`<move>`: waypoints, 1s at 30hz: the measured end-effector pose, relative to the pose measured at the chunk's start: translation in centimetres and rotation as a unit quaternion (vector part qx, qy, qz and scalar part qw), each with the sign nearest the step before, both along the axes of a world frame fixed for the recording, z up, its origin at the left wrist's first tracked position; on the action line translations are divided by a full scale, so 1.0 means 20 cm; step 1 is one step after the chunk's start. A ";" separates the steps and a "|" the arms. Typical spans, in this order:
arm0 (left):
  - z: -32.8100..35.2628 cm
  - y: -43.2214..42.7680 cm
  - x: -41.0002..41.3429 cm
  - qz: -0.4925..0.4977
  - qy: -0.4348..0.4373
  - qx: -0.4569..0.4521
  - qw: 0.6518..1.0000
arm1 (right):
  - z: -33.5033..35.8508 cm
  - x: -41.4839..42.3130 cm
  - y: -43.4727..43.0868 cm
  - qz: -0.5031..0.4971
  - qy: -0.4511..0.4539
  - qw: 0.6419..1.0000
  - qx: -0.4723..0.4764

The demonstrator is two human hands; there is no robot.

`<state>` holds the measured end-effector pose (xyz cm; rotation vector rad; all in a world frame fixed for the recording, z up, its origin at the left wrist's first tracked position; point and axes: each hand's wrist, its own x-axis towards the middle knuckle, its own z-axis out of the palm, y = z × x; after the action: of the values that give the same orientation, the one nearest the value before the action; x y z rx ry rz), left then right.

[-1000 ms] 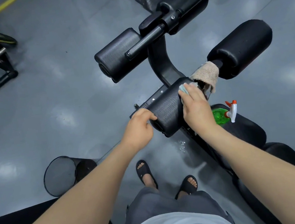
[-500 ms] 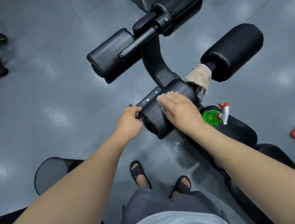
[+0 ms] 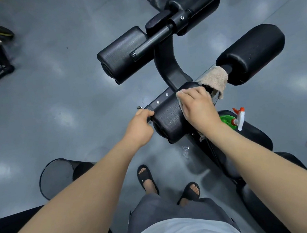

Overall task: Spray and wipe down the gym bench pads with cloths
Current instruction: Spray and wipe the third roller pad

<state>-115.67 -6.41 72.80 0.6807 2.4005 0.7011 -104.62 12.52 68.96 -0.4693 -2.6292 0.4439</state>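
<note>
- Grey, glossy gym floor (image 3: pixel 49 90) all around, with a mesh bin (image 3: pixel 56 176) low on the left and the bench running up the middle of the view.
- The near roller (image 3: pixel 169 122) sits dead centre between both hands, fixed to the bench's crossbar.
- The right hand (image 3: pixel 198 109) lies flat with its fingers straight, pressing a pale cloth (image 3: pixel 179 96) onto the top right of the roller.
- The left hand (image 3: pixel 140 129) is at the roller's left end, fingers curled onto the metal bracket (image 3: pixel 158 102). It looks like a steadying grip, though the fingertips are hard to make out.
- A tan towel (image 3: pixel 215 78) is draped loose over the bar just beyond the right hand.
- The green bottle (image 3: pixel 228 121) stands on the seat (image 3: pixel 256 138), right beside the right wrist.
- Risk one: a wide stroke or a pulled-back forearm could clip that bottle and send it off the seat.
- Risk two: there's a small puddle (image 3: pixel 185 151) on the floor close to the sandals (image 3: pixel 146 177), and a step onto it could mean a slip.
- Risk three: if the left hand lets go, the roller may spin under the cloth and the wipe would just skate.
- As for looks, the roller is black textured vinyl, creased along its face and with a dull sheen. Whether it is wet can't be told from here.
</note>
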 end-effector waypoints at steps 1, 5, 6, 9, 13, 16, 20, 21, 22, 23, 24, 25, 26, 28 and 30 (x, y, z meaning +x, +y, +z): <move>0.00 0.00 0.01 -0.001 0.005 0.001 1.000 | 0.00 0.01 -0.03 -0.028 -0.002 1.000 0.000; -0.02 0.00 0.03 0.003 0.021 0.020 1.000 | -0.02 0.06 -0.24 0.029 -0.001 1.000 -0.013; -0.02 0.00 0.04 0.005 0.026 0.025 0.999 | -0.03 0.09 -0.26 0.056 0.003 0.998 -0.015; -0.03 0.00 0.05 -0.013 0.056 0.034 0.998 | -0.04 0.13 -0.16 0.089 0.033 0.995 -0.012; -0.05 -0.01 0.05 -0.046 0.096 0.037 0.994 | -0.02 0.15 0.08 0.022 0.053 0.998 -0.033; -0.06 -0.02 0.07 -0.065 0.116 0.043 0.990 | -0.04 0.14 0.18 -0.067 0.036 0.993 -0.085; -0.06 -0.04 0.13 -0.080 0.136 0.048 0.986 | -0.08 0.16 0.04 -0.116 0.036 0.983 -0.140; -0.06 -0.04 0.14 -0.088 0.145 0.049 0.984 | -0.09 0.19 0.01 -0.125 0.038 0.980 -0.153; -0.07 -0.05 0.16 -0.097 0.156 0.046 0.982 | -0.09 0.22 0.01 -0.135 0.038 0.976 -0.168; -0.07 -0.05 0.17 -0.107 0.169 0.041 0.979 | -0.09 0.24 0.01 -0.142 0.038 0.972 -0.184; -0.08 -0.05 0.19 -0.116 0.186 0.037 0.975 | -0.09 0.25 0.02 -0.149 0.038 0.969 -0.194; -0.09 -0.05 0.21 -0.125 0.207 0.035 0.970 | -0.08 0.25 0.03 -0.156 0.040 0.966 -0.202; -0.10 -0.05 0.23 -0.131 0.228 0.038 0.964 | -0.08 0.24 0.04 -0.162 0.043 0.964 -0.207; -0.11 -0.05 0.26 -0.133 0.261 0.048 0.955 | -0.06 0.22 0.05 -0.164 0.047 0.963 -0.210; -0.11 -0.05 0.27 -0.129 0.273 0.046 0.952 | -0.05 0.19 0.05 -0.167 0.050 0.960 -0.220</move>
<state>-110.34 -7.35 70.69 1.3477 2.6960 0.5671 -100.77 13.56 67.95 -0.9831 -2.2840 0.9152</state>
